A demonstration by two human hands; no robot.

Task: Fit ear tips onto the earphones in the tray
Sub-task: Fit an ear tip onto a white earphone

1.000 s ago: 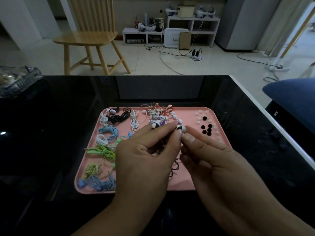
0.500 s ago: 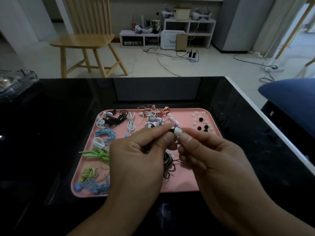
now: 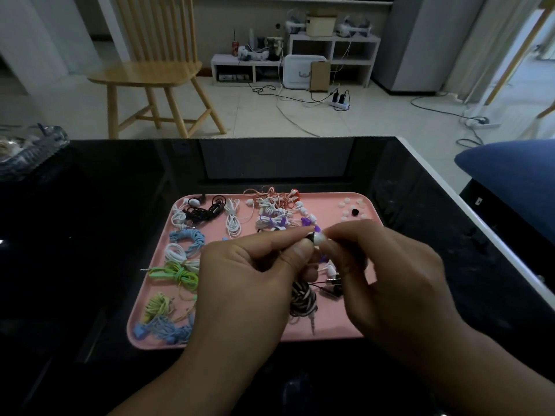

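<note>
Head view: both hands (image 3: 249, 274) (image 3: 387, 274) pinch earbud (image 3: 312, 237).

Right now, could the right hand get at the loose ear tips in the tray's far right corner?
Probably yes. The loose ear tips lie uncovered just beyond the right hand, but it pinches a white tip against the left hand's earbud.

No text, label or number is legible anywhere.

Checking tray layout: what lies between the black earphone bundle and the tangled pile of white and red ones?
In the head view, a coiled white earphone lies on the pink tray between them.
</note>
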